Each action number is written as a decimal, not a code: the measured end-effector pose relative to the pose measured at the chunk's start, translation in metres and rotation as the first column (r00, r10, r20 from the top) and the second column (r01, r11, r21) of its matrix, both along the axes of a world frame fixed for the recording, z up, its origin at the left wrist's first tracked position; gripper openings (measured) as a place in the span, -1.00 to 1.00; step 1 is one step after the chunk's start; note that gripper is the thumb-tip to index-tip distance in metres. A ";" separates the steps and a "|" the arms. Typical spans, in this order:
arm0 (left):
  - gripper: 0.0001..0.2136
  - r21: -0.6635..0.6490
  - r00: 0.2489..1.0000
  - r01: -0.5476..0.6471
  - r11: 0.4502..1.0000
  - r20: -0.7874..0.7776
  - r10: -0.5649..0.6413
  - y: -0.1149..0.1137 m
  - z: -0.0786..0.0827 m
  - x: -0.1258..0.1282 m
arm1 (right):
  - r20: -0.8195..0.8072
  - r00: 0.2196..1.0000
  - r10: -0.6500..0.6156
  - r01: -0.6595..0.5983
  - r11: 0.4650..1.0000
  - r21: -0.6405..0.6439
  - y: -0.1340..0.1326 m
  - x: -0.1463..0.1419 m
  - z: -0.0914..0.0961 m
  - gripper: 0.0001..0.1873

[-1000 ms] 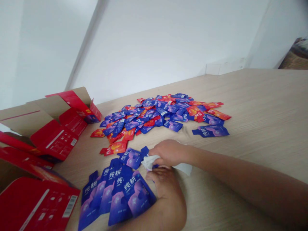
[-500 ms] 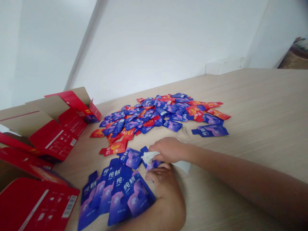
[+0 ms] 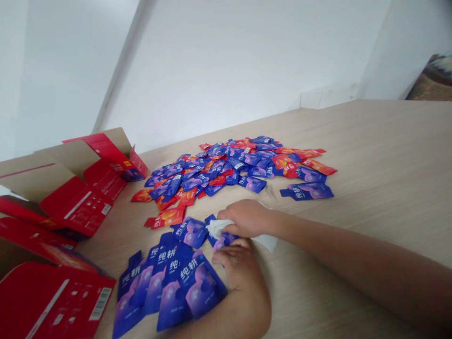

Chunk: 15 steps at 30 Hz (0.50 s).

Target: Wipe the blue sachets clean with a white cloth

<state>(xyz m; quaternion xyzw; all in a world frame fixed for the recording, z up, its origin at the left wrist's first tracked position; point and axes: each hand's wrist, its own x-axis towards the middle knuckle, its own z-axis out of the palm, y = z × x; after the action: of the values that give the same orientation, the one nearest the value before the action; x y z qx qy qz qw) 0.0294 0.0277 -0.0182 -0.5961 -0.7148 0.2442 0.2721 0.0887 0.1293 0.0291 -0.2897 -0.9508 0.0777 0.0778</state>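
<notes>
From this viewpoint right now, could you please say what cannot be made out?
In the head view:
Blue-purple pouch at the hands: partly covered by left hand, right hand and white tissue.
Nearest red carton: cut off by left and bottom edges; fine print too small.
Pouch pile: lower layers hidden by upper ones.

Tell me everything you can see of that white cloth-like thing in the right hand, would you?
The white cloth, perhaps tissue, looks plain, thin and soft. The right hand grips it: a crumpled end sticks out by the fingertips, over part of a blue-purple pouch, and a smoother flap shows below the wrist. Its middle is hidden.
</notes>
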 end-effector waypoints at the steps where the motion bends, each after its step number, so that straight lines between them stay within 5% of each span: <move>1: -0.60 -0.004 1.000 -0.009 1.000 0.014 0.009 0.001 -0.002 0.000 | -0.001 0.999 0.040 -0.040 0.999 -0.013 -0.004 -0.002 0.001 -0.69; 4: -0.61 -0.025 0.998 -0.035 0.999 0.060 0.037 0.005 -0.007 0.001 | 0.031 0.997 0.073 -0.072 0.996 -0.058 -0.010 -0.007 -0.003 -0.69; 9: -0.65 -0.013 1.000 -0.009 1.000 0.018 0.009 0.005 -0.007 0.000 | 0.082 0.995 -0.048 0.053 0.997 -0.061 0.005 -0.004 -0.014 -0.61; 15: -0.69 0.006 1.000 -0.013 1.000 -0.007 0.013 0.004 -0.006 -0.001 | 0.045 0.996 -0.076 0.075 0.997 0.026 0.007 0.002 -0.004 -0.66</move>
<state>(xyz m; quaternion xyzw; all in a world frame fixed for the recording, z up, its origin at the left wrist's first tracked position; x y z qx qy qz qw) 0.0289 0.0313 -0.0246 -0.5897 -0.7186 0.2460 0.2747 0.0907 0.1365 0.0251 -0.3261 -0.9416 0.0565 0.0623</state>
